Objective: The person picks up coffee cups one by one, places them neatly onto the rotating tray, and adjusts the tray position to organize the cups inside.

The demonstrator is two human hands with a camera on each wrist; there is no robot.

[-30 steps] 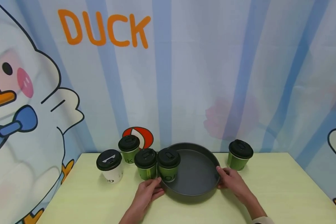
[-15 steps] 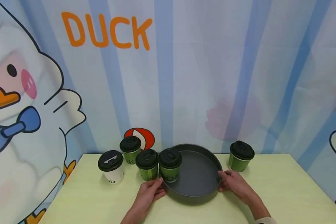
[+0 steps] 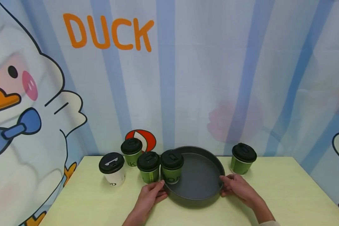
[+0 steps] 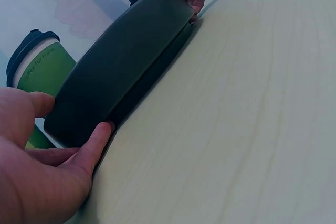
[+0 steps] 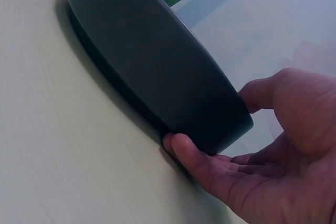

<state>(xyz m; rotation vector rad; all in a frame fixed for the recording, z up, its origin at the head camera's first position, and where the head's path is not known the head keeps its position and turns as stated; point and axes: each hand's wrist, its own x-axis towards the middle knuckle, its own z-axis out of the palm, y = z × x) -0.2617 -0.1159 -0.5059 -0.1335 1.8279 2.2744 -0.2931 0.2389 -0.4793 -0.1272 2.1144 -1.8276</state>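
Note:
A round dark grey pan (image 3: 200,175) lies near the middle of the table, between my hands. My left hand (image 3: 148,199) grips its near-left edge, thumb up at the rim and fingers at the lower edge. On the opposite side my right hand (image 3: 240,190) pinches the wall the same way. A green paper cup (image 3: 170,174) with a black lid stands upright at the pan's left side, overlapping its interior. Both wrist views show the pan's outer wall (image 4: 121,61) tilted across the picture, with a dark strip along its lower edge.
Left of the pan stand another green lidded cup (image 3: 149,175), a further one behind it (image 3: 131,157), and a white lidded cup (image 3: 115,177). One more green cup (image 3: 241,164) is behind my right hand. A duck-print curtain (image 3: 192,78) hangs behind the pale table (image 3: 82,204).
My right hand has slid slightly toward me along the pan's edge. The head view has shifted a little; the pan, the cups and my left hand stay nearly where they were.

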